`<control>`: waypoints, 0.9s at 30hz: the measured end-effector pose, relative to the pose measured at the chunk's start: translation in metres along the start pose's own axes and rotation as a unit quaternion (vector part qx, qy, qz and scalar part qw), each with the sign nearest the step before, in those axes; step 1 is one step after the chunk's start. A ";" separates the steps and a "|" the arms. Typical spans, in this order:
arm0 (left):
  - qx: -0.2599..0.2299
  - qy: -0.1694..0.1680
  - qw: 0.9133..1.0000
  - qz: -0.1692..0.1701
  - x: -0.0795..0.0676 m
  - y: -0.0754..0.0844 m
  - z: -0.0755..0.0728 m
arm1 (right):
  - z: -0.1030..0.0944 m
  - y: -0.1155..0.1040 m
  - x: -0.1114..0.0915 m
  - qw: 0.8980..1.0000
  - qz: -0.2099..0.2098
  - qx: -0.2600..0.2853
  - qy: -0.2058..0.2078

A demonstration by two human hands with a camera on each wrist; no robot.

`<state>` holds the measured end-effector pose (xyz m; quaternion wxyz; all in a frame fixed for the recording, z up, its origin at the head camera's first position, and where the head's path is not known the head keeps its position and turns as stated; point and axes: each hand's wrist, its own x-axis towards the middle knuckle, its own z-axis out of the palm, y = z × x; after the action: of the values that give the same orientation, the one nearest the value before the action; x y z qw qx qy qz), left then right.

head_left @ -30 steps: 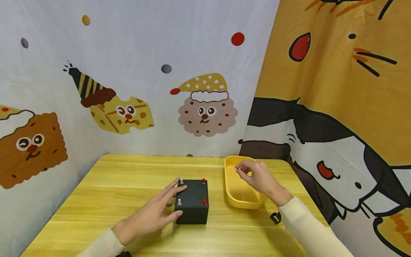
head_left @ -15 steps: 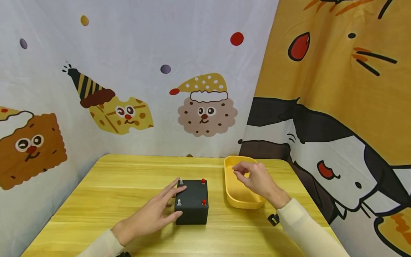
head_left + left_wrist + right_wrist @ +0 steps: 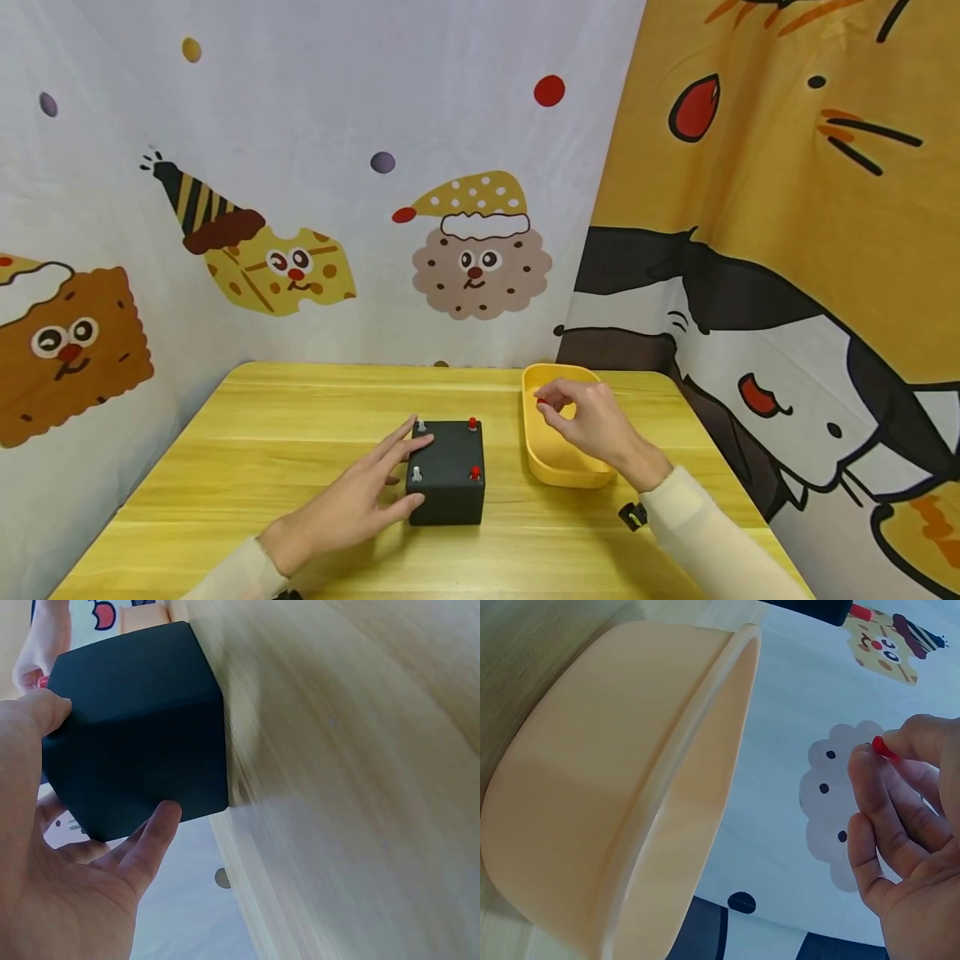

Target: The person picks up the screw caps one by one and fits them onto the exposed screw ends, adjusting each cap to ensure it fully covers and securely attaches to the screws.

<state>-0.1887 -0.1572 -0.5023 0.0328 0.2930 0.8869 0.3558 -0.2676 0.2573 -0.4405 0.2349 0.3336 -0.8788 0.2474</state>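
A black box (image 3: 446,467) with two red caps (image 3: 476,473) on the right of its top and two whitish posts (image 3: 417,473) on the left stands on the table. My left hand (image 3: 348,504) rests on its left side, fingers fairly straight, with a fingertip on top and the thumb against the front. In the left wrist view that hand (image 3: 82,892) spreads over the box (image 3: 142,720). Over the yellow bin, my right hand (image 3: 596,421) pinches a small red cap-like piece (image 3: 885,748) between thumb and index finger.
The yellow bin (image 3: 558,479) stands right of the box, and much of its inside is hidden by my hand. The wooden table (image 3: 285,417) ends at a printed cartoon curtain (image 3: 315,125) behind and to the right.
My right hand has shifted slightly left over the bin, and the red piece in its fingertips shows more clearly now. The left hand and the box stay essentially as they were.
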 end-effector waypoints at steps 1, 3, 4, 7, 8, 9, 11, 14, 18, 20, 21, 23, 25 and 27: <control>0.000 0.000 1.000 0.002 0.000 0.000 0.000 | 0.000 -0.001 0.000 1.000 -0.001 0.001 0.001; -0.001 0.001 1.000 0.002 -0.001 0.001 0.000 | 0.000 -0.002 0.001 1.000 -0.003 0.002 0.002; -0.002 0.001 1.000 0.002 -0.001 0.001 0.000 | 0.000 -0.003 0.001 1.000 -0.005 0.003 0.001; -0.002 0.002 1.000 0.003 0.000 0.001 0.000 | -0.001 -0.005 0.002 1.000 -0.001 0.004 -0.004; -0.003 0.003 1.000 0.001 0.000 0.001 0.000 | -0.001 -0.006 0.002 1.000 -0.001 0.004 -0.006; -0.002 0.003 1.000 0.002 0.000 0.001 0.000 | -0.001 -0.007 0.002 1.000 -0.001 0.004 -0.008; -0.003 0.004 1.000 0.004 0.000 0.001 0.000 | -0.002 -0.009 0.003 1.000 -0.002 0.002 -0.009; -0.006 0.004 1.000 0.004 0.000 0.000 0.000 | -0.002 -0.012 0.003 1.000 -0.010 -0.002 -0.004; -0.008 0.004 1.000 0.003 0.001 -0.001 0.000 | -0.001 -0.016 0.003 1.000 -0.020 -0.002 0.003; -0.009 0.004 1.000 0.002 0.001 -0.001 0.000 | -0.001 -0.018 0.003 1.000 -0.022 -0.002 0.005; -0.008 0.004 1.000 0.002 0.001 -0.001 0.000 | 0.000 -0.018 0.003 1.000 -0.022 -0.001 0.006; -0.007 0.004 1.000 0.003 0.000 0.000 0.000 | 0.000 -0.020 0.003 1.000 -0.023 0.001 0.006; -0.008 0.004 1.000 0.003 0.000 0.000 0.000 | 0.001 -0.021 0.002 1.000 -0.024 0.006 0.005; -0.009 0.004 1.000 0.002 0.001 0.000 0.000 | 0.002 -0.023 0.002 1.000 -0.027 0.013 0.004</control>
<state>-0.1891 -0.1568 -0.5021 0.0308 0.2930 0.8832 0.3650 -0.2534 0.2402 -0.4341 0.2413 0.3594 -0.8651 0.2534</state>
